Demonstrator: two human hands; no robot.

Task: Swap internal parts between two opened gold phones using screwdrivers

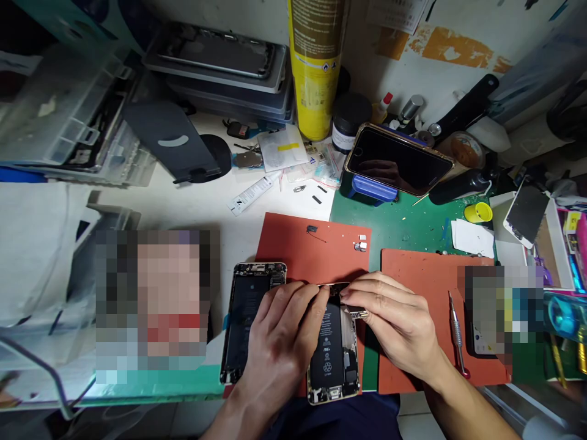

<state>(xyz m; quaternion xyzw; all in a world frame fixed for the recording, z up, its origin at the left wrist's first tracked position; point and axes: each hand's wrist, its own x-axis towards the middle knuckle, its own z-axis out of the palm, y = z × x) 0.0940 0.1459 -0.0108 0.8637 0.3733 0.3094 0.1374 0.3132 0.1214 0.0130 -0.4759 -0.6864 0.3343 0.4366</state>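
An opened phone [333, 366] with a black battery lies on the red mat near the front edge. My left hand [287, 330] rests over its left side, fingers together, fingertips on the phone's top end. At the upper right of that phone, my right hand [397, 318] pinches a small metallic part [358, 313]; its fingers are closed. A second opened phone [250, 318] lies to the left, partly covered by my left hand. What is under my left fingertips is hidden.
A screwdriver [456, 336] lies on the right red mat [413, 275]. Behind stand a phone [398, 160] on a blue holder, a yellow can [316, 73] and a black phone stand [177, 143]. Small parts [360, 246] sit on the middle mat [284, 244].
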